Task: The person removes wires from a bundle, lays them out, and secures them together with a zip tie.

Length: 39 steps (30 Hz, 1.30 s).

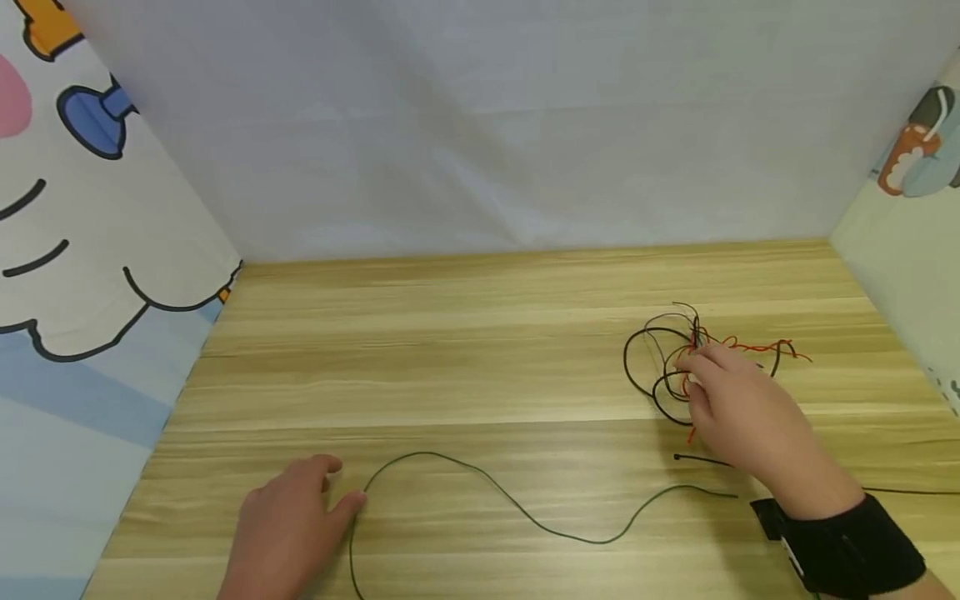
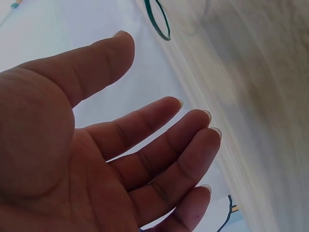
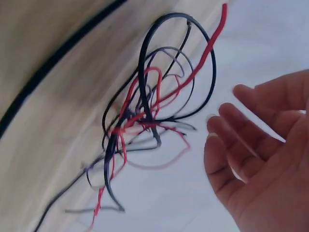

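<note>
A tangle of black, red and dark thin wires (image 1: 693,333) lies on the right part of the table. My right hand (image 1: 738,408) is over its near right side in the head view, hiding part of it. In the right wrist view the fingers are loosely bent and spaced from the wire tangle (image 3: 145,121), with nothing between them. A single green wire (image 1: 600,542) runs in a wavy line along the table's front. Beside its left bend is my left hand (image 1: 288,517), thumb tip right at the wire. The left wrist view shows that palm bare, fingers relaxed.
A short black wire end (image 1: 705,459) pokes out under the right forearm, and a thin dark wire (image 1: 907,491) extends to the right. A black band (image 1: 847,546) wraps the right wrist. White sheeting (image 1: 480,125) stands behind the wooden table (image 1: 420,350), with a cartoon-printed sheet (image 1: 97,250) at left.
</note>
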### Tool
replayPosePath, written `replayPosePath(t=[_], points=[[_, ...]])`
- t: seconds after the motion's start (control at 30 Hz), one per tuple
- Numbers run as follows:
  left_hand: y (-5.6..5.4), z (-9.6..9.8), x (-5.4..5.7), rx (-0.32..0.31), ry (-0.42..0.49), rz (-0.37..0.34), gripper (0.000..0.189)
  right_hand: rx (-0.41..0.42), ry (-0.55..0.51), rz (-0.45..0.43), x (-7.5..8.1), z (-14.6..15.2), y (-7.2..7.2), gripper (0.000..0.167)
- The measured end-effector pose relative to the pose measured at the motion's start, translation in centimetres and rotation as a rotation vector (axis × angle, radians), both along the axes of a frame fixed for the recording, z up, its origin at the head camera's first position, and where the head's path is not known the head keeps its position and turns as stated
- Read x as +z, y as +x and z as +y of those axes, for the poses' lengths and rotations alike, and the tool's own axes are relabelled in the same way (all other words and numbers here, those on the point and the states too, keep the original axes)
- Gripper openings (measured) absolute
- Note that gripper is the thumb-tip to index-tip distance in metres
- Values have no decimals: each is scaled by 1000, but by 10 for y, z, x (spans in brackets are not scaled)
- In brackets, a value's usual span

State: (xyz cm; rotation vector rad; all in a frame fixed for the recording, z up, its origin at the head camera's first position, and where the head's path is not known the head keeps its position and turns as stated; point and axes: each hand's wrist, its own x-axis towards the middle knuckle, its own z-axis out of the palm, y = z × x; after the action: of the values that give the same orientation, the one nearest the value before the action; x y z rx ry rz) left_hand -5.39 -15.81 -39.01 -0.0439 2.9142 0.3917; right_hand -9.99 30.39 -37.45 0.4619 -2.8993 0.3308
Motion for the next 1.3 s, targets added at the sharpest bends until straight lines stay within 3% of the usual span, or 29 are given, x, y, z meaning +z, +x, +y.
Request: replayPosePath(t=[0.07,0.2,0.33,0.5,0.6,0.7,0.9,0.97,1.03,1.17,1.3], points=[[1,0,-1,-2,4,8,53,13,12,-7,-3,-2,-4,34],[1,-1,-3,-8,8,24,52,-18,75,-119,-11,-6,-9,45],[1,0,-2,1,14,24,51,-51,121,-213,-15,-9,-15,44],[1,1,-2,2,19,26,50,-112,75,-248,-13,-7,-18,47],[0,2,-2,1,17,39,49,-154,-14,-205,-8,-4,-18,51],[0,2,-2,3,20,42,49,-186,-129,-105,-2,-4,-17,48],[3,2,-3,8,34,46,47,-189,-307,191,4,-9,-15,21],[3,3,-3,7,37,52,46,-169,-339,240,4,-11,-14,17],[3,4,-3,5,37,53,46,-153,-371,226,4,-13,-14,26],[1,9,-2,-7,36,63,45,-104,-381,114,1,-15,-14,45],[-5,23,4,-51,26,84,44,69,-313,101,-7,-16,-13,30]])
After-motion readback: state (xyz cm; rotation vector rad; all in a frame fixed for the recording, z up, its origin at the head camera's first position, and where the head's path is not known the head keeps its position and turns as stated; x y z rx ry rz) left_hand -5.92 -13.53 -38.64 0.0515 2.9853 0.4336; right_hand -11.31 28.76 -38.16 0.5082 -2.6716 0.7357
